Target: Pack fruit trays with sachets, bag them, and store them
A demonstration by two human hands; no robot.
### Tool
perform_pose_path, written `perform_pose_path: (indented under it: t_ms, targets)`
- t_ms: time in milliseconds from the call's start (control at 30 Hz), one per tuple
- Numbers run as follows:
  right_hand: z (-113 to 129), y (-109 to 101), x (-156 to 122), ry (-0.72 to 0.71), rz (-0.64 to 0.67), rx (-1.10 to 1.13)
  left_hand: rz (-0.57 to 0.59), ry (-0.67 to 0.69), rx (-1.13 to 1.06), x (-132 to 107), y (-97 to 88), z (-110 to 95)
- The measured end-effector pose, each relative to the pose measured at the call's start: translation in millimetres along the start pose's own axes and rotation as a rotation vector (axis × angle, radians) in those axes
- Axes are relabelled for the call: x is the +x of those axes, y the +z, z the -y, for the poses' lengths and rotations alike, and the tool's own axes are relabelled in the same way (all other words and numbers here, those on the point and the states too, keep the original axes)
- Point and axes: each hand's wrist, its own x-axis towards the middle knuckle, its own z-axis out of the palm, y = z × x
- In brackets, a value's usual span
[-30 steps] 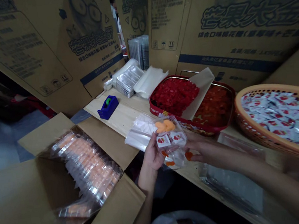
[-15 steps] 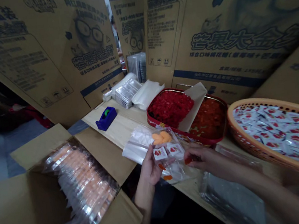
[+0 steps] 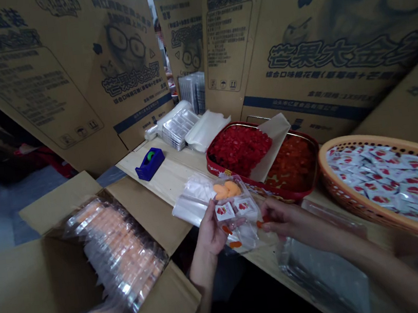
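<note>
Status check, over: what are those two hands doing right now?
Left hand grips clear pack of sweets. Right hand at its right edge. Red tray just behind, nothing blocking.

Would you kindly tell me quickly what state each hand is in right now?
Left hand: closed, holding the clear tray from its left side.
Right hand: closed, pinching a small orange piece at the tray's right edge.

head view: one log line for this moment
left hand: holds clear tray | right hand: at tray's right edge, grip unclear | in tray: orange pieces, two sachets | beyond: red tin
</note>
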Motion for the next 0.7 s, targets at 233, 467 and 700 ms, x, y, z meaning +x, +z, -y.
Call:
perform_pose_path:
  t_ms: [233,467,700]
  targets:
    - [9.5,-10.1,-7.5,-0.047,0.004,0.079,-0.015,-0.009,-0.023,-1.0,2.4,0.7]
    - [2.7,-17.9,-10.0,0.001,0.026,0.162,0.024,0.009,0.001,-0.6,-1.2,1.2]
    - [-0.5,-18.9,-9.8,-0.036,0.037,0.214,0.028,0.012,0.005,-0.2,-1.1,1.2]
